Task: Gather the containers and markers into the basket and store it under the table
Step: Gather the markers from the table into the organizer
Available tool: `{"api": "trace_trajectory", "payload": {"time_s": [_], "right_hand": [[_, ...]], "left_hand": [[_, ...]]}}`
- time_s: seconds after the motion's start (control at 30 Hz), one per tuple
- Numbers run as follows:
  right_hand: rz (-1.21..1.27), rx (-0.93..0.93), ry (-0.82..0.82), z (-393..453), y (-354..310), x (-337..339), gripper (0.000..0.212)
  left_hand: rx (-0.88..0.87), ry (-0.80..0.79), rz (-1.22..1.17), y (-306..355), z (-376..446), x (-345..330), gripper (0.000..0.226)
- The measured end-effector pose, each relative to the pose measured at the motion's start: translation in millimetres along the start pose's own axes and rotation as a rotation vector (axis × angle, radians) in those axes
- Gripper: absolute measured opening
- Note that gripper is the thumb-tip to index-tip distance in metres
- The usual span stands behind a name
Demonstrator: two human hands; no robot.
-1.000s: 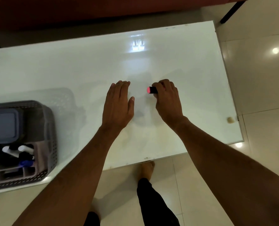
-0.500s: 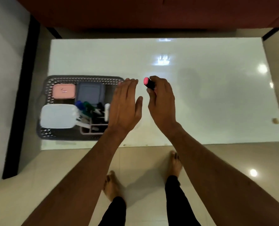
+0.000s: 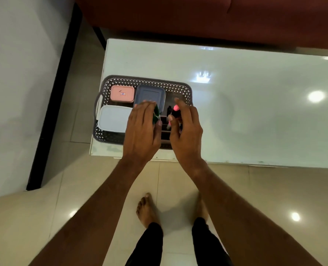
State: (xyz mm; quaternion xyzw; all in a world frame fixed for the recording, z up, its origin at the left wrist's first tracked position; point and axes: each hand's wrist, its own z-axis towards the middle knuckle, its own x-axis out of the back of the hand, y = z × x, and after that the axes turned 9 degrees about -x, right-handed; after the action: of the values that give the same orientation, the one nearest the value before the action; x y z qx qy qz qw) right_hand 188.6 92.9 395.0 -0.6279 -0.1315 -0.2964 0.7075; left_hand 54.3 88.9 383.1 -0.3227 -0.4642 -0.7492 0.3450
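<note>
Right hand point(image 3: 186, 129) pinches the pink marker point(image 3: 174, 110) over the basket point(image 3: 147, 81) at the bench's near-left corner; left hand point(image 3: 143, 129) curls round a green marker point(image 3: 156, 112). Light, slick barrels: grip mid-barrel.

It looked like a home: glossy floor tiles point(image 3: 274, 189), a red sofa point(image 3: 197, 16) beyond the white bench point(image 3: 255, 112), bare feet point(image 3: 146, 210).

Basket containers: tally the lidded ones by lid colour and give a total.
Pink lid: 1
Blue-grey lid: 1
White lid: 1
Total: 3 lidded containers showing in the basket; the hands may hide more.
</note>
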Motion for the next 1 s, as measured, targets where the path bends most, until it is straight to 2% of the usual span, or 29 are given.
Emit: {"api": "trace_trajectory", "payload": {"time_s": [0.5, 0.73, 1.0], "right_hand": [[-0.107, -0.207, -0.05, -39.4, 45.0, -37.2, 0.037], [-0.216, -0.203, -0.094, -40.3, 46.2, -40.6, 0.043], [-0.266, -0.16, -0.088, -42.3, 52.4, -42.2, 0.033]], "left_hand": [[0.047, -0.001, 0.023, -15.5, -42.6, -26.1, 0.05], [0.052, -0.001, 0.021, -16.7, -42.8, -32.0, 0.053], [0.069, 0.002, 0.016, -16.2, -44.4, -38.4, 0.054]]}}
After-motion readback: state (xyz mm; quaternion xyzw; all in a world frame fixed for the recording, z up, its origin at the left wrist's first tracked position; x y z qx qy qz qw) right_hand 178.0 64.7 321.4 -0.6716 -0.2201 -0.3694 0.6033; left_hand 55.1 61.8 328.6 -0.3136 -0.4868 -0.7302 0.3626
